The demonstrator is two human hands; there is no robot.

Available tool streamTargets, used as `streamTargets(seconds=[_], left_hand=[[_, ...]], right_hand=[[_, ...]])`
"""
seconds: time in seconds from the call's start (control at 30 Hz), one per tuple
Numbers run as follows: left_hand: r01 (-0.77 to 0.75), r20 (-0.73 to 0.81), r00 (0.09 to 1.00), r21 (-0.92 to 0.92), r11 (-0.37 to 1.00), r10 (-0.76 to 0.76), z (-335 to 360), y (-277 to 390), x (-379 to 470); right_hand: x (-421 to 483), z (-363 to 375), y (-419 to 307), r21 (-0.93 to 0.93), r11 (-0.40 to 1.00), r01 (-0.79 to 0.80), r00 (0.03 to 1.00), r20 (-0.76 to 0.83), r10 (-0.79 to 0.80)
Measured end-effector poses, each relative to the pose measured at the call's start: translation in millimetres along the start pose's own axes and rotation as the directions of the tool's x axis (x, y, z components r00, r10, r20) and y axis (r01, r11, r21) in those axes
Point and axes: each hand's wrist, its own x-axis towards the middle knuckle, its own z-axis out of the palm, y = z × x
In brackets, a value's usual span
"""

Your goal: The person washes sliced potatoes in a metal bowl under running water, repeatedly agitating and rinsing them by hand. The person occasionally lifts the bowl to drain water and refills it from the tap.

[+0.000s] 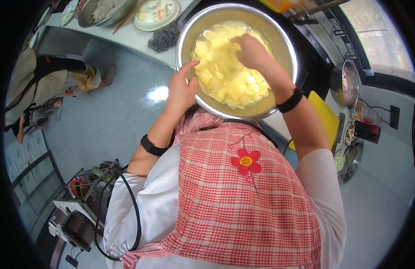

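Note:
A large stainless-steel basin [287,43] sits in front of me, with many thin pale-yellow slices, which look like potato, in water [234,89]. My left hand [182,88] is at the basin's left rim, thumb and index finger reaching over the edge and the other fingers hidden from view. Inside the basin, my right hand [251,52] is among the slices at the upper right. Its fingertips are blurred and partly covered, so whether they hold a slice does not show.
A black steel-wool scourer [163,37] and a floral lid [157,14] lie left of the basin. To the right are a yellow cutting board [320,117], a knife [338,131] and a metal bowl [345,85]. Another person [42,80] stands at the left. A rack [89,181] stands behind my left arm.

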Motion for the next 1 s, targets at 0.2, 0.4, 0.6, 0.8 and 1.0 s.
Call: streamTargets(seconds=[0.2,0.4,0.6,0.8,1.0], left_hand=[[-0.011,0.008,1.000,0.049,0.999,0.011,-2,-2,1],[0.004,-0.001,1.000,-0.020,1.000,-0.004,4,-8,1],[-0.016,-0.007,1.000,0.009,1.000,0.016,3,-7,2],[0.002,0.006,1.000,0.034,0.999,-0.002,1,-4,1],[-0.036,-0.006,0.999,0.033,0.999,0.036,0,-2,2]], right_hand=[[18,38,-37,0.186,0.971,0.152,0.987,0.023,-0.159],[20,-12,-9,0.304,0.918,-0.254,0.936,0.315,0.155],[17,-25,-1,0.381,0.866,-0.323,0.940,0.235,0.247],[29,28,-32,0.321,0.941,0.109,0.992,-0.097,-0.081],[15,45,-64,0.013,0.962,0.273,0.942,0.198,-0.270]])
